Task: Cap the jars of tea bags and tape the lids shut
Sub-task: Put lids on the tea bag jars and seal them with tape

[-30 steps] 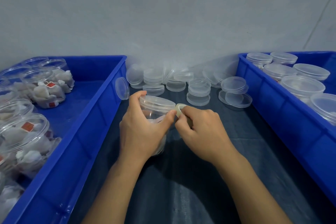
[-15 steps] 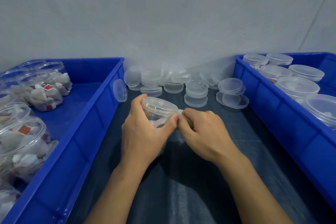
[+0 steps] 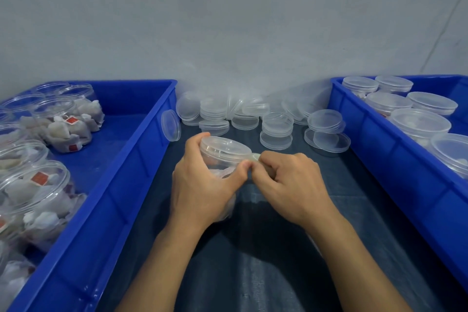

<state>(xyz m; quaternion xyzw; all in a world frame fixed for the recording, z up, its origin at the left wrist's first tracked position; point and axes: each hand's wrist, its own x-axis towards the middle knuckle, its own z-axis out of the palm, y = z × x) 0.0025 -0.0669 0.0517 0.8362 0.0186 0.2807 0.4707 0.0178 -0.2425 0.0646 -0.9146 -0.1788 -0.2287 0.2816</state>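
A clear plastic jar [image 3: 222, 152] of tea bags with its lid on is tilted in the middle of the table. My left hand [image 3: 200, 190] wraps around its body, thumb pressed at the lid's rim. My right hand [image 3: 291, 185] is closed on a small roll of tape [image 3: 255, 157] held against the jar's right side, just under the lid. Most of the roll is hidden by the fingers.
A blue bin [image 3: 131, 159] at left holds uncapped jars of tea bags [image 3: 63, 121]. A blue bin [image 3: 379, 149] at right holds capped jars [image 3: 419, 124]. Loose clear lids [image 3: 276, 126] are piled by the grey wall. Dark cloth [image 3: 253, 261] covers the table.
The jar has tilted a little more to the right and the two hands have drawn closer together at the lid's rim. The bins have not moved.
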